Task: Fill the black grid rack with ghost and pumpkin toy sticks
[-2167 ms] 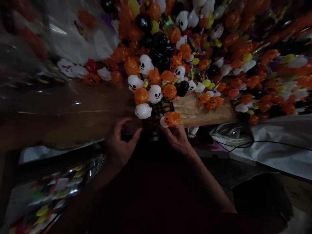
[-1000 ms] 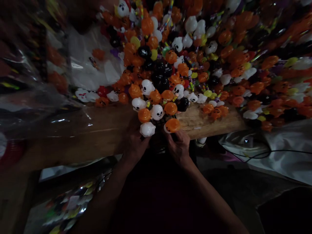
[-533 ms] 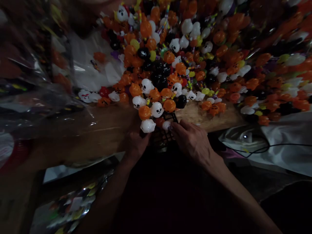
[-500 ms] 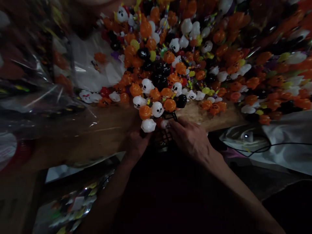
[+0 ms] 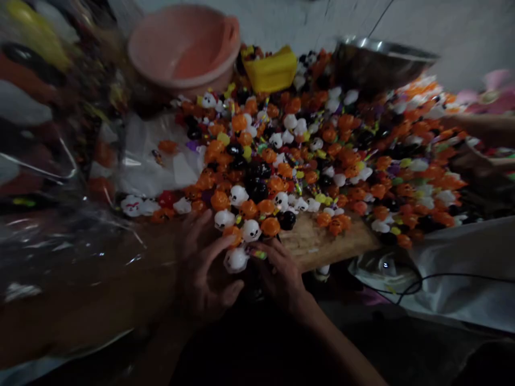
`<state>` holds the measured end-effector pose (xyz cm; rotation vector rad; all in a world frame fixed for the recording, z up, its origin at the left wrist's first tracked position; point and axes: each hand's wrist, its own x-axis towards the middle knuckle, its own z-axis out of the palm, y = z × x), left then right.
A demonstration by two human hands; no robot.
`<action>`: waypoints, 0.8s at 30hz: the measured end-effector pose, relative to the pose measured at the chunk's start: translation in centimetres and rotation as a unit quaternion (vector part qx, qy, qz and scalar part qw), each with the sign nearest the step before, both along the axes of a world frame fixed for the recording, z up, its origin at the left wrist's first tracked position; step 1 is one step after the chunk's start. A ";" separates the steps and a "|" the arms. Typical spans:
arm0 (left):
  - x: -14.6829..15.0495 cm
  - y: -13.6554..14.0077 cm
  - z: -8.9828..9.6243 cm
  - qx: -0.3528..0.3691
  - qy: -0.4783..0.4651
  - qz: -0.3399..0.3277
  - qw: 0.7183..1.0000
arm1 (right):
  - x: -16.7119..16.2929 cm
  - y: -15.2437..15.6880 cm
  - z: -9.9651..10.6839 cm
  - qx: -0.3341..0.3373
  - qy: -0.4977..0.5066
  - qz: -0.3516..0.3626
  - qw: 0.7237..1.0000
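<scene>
A cluster of small figure heads stands at the table's front edge: orange pumpkins, white skull-faced ghosts such as the white skull head point(image 5: 251, 230), and a black one. My left hand point(image 5: 203, 276) is open on its left side, thumb and fingers apart, the index finger reaching to an orange pumpkin head point(image 5: 232, 235). Between the hands is a white head point(image 5: 236, 260), its face not showing. My right hand point(image 5: 284, 273) is closed with its fingertips on a small tube with coloured bits point(image 5: 258, 253), beside that white head. The dark area below the tube is hard to make out.
A large pile of similar toys point(image 5: 341, 155) spreads over the wooden table point(image 5: 322, 244). Behind stand a pink basin point(image 5: 161, 48), a yellow container point(image 5: 273, 69) and a metal bowl point(image 5: 382, 59). Clear plastic bags point(image 5: 80, 246) lie left. Another person's arms point(image 5: 478, 128) reach in at the right.
The view has tilted up, showing the basin, bowl and other person's arms. My left hand has risen and opened beside the cluster. A coloured tube now shows at my right fingertips; the black grid rack is largely hidden.
</scene>
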<state>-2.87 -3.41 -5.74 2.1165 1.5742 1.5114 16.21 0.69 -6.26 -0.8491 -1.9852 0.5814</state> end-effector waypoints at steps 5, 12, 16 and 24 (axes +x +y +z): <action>2.1 2.4 0.4 0.034 0.026 -0.046 0.998 | -1.3 0.6 -0.7 0.056 -0.044 -0.019 0.997; 2.5 2.4 -0.6 0.005 0.007 -0.019 1.000 | 1.4 -0.2 3.2 0.041 -0.021 -0.062 0.997; 2.3 2.4 -0.5 0.011 0.006 -0.028 1.000 | 4.0 6.2 10.1 0.108 -0.087 -0.138 0.981; 2.7 2.3 0.3 -0.018 0.025 -0.010 0.999 | -1.1 28.8 11.0 0.153 -0.421 0.108 0.888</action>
